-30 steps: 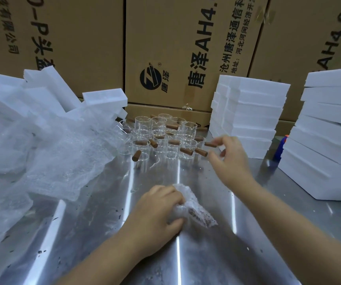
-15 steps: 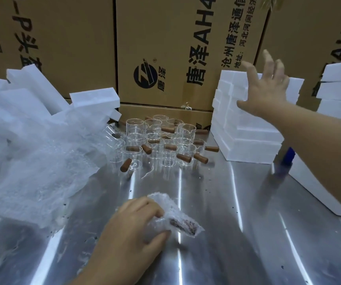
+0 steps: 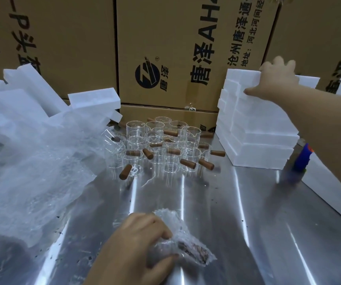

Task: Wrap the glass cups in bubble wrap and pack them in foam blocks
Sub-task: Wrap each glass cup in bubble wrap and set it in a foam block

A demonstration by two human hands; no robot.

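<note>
Having left the cups [image 3: 155, 145], right hand [image 3: 276, 81] now clasps the top foam block [image 3: 241, 78], likely for packing, while left hand [image 3: 140, 243] clutches the wrapped cup [image 3: 188, 247] closed.

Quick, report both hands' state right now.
Left hand: closed, holding the bubble-wrapped cup.
Right hand: closed on the top foam block.

The steel table [image 3: 216, 212] carries glass cups [image 3: 155, 147], foam blocks [image 3: 253, 130] and bubble wrap [image 3: 31, 161].
</note>
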